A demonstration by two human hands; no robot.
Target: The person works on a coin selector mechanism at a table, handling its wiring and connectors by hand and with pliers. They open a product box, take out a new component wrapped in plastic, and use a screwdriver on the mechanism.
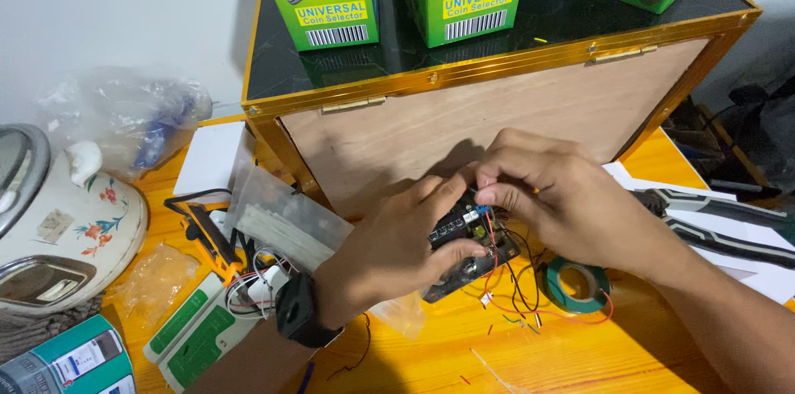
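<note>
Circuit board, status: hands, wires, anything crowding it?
Left hand grips circuit board from below. Right hand pinches at its blue connector. Red and black wires trail loose; green tape roll beside.

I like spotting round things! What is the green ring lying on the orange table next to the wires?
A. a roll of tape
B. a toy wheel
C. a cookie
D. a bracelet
A: the green ring is a flat roll of tape with a hollow middle, lying on the orange table just right of the small circuit board that the left hand and right hand hold.
</note>
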